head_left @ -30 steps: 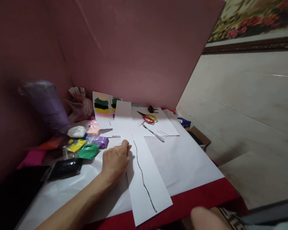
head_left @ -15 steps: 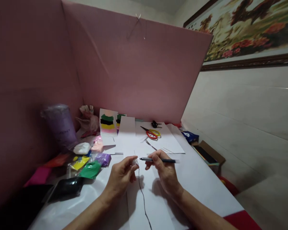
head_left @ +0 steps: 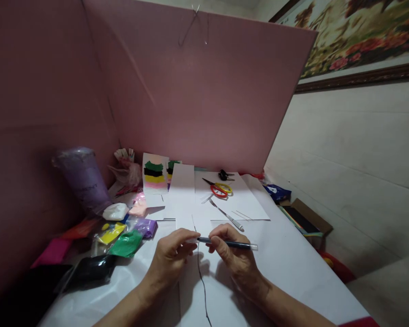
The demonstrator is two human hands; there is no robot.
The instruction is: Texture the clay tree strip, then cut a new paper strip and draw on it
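Note:
My right hand (head_left: 238, 259) pinches a dark pen (head_left: 236, 244) with a clear end, its tip pointing left. Its tip meets the fingertips of my left hand (head_left: 168, 259), which are closed on a small whitish piece (head_left: 192, 240), mostly hidden by the fingers. Below both hands, a white paper strip (head_left: 194, 304) bears a long dark wavy line (head_left: 203, 286) that runs toward the bottom edge. Beyond the right hand lies a fork (head_left: 226, 214) on white sheets.
Red-and-yellow scissors (head_left: 219, 190) and black-headed keys (head_left: 225, 175) lie at the back. On the left are coloured clay packets (head_left: 127, 244) and a purple container (head_left: 85, 181). An open box (head_left: 306, 218) stands at the right edge. A pink panel (head_left: 191, 100) rises behind.
The pen has moved left and slightly down until its tip meets the left fingertips. Both hands sit slightly lower in the view, and more of the fork shows.

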